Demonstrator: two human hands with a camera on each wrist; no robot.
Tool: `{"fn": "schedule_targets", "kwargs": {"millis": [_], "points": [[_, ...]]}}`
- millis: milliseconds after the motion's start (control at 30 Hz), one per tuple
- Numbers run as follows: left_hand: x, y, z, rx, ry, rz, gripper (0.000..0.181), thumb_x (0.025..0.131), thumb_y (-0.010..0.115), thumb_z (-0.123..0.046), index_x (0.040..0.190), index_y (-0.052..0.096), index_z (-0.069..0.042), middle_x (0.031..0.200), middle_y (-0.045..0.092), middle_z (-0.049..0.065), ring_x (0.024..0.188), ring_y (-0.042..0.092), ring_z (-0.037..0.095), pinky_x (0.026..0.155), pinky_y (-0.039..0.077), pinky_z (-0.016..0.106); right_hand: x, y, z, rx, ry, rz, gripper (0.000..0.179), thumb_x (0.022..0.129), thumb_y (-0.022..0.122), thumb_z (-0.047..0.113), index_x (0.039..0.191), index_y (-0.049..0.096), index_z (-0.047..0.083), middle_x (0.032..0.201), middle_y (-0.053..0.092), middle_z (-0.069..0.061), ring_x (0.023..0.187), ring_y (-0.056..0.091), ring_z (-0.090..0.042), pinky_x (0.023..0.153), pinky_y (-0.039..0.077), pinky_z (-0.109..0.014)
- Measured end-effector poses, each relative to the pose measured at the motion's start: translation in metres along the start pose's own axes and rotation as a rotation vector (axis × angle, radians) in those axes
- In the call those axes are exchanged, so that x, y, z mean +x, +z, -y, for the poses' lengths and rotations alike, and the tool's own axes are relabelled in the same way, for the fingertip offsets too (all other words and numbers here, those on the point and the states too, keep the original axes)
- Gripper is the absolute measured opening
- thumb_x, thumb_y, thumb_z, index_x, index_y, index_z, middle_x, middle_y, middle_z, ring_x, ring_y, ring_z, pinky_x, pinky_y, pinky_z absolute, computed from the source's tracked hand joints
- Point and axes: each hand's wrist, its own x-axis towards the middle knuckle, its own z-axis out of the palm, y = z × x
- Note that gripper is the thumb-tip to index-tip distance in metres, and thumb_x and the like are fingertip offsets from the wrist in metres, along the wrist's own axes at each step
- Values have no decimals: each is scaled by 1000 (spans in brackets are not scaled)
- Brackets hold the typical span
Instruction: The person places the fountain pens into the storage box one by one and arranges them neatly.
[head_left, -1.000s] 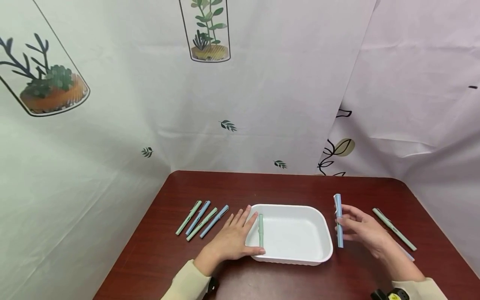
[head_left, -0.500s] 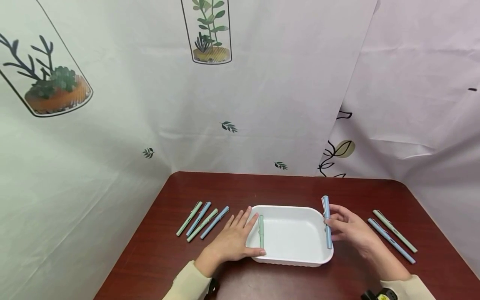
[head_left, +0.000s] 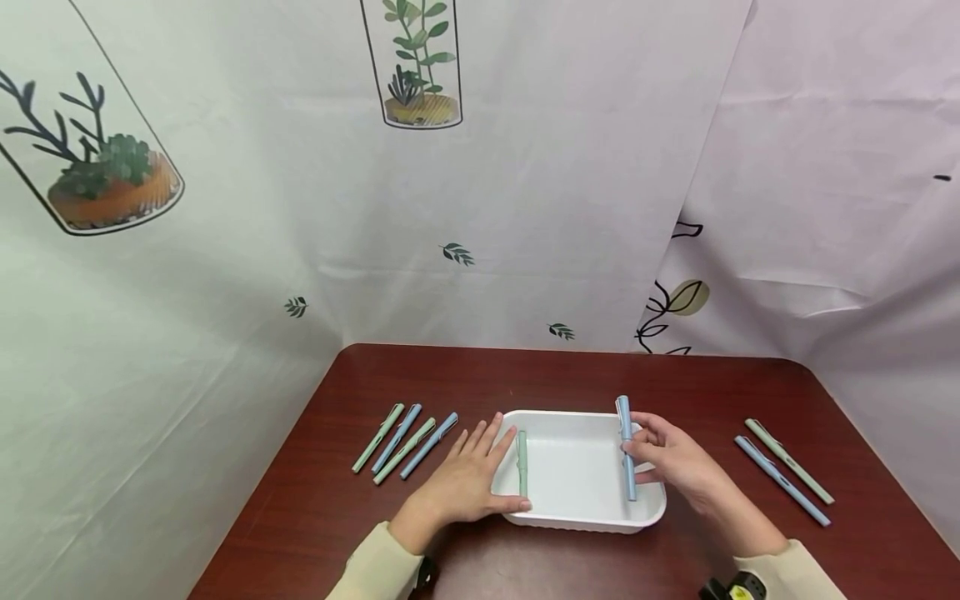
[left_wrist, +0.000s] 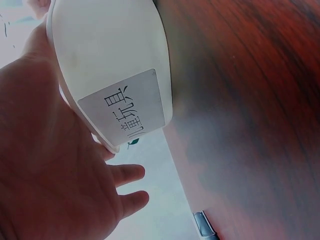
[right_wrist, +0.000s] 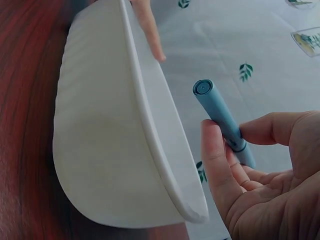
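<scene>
My right hand (head_left: 675,458) pinches a light blue pen (head_left: 627,450) between thumb and fingers, holding it lengthwise over the right part of a white tray (head_left: 585,523). In the right wrist view the blue pen (right_wrist: 220,112) shows its end above the tray's rim. Spread fingers of my left hand (head_left: 468,475) rest on the tray's left rim, and its thumb lies along the front left corner. Inside the tray, near the left wall, lies a light green pen (head_left: 522,467). The left wrist view shows a label (left_wrist: 125,107) with dark characters on the tray's outer wall.
Left of the tray, several green and blue pens (head_left: 405,450) lie slanted on the dark red table (head_left: 480,375). On the right lie a green pen (head_left: 789,461) and a blue pen (head_left: 782,481). A patterned cloth (head_left: 555,208) hangs behind the table.
My right hand has moved left with the blue pen, from beside the tray to over its right part. The left hand has stayed on the rim.
</scene>
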Motion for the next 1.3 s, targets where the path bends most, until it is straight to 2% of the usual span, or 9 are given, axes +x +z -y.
{"fn": "schedule_targets", "kwargs": {"millis": [667,1067,1300], "points": [[0,1,0,16,5,-2,105,86,58,-76,163,22,-16,169,13,15,153,23,36,121,23,56,6,25,0,21,16,18,65,96,65,8,152,33,-4,100,56,-13,90,66,-21,74,62,-43],[0,2,0,18,9,-13,105,85,60,-76,163,23,-15,169,14,16,152,24,38,120,24,57,11,37,-5,37,-32,67,63,97,65,6,150,34,-9,97,55,-11,89,63,-20,72,62,-43],[1,2,0,18,1,-7,105,85,60,-76,163,23,-16,169,14,15,152,24,38,120,24,57,13,45,-4,47,-25,92,62,96,64,4,148,34,-11,97,55,-12,87,65,-20,72,62,-42]]}}
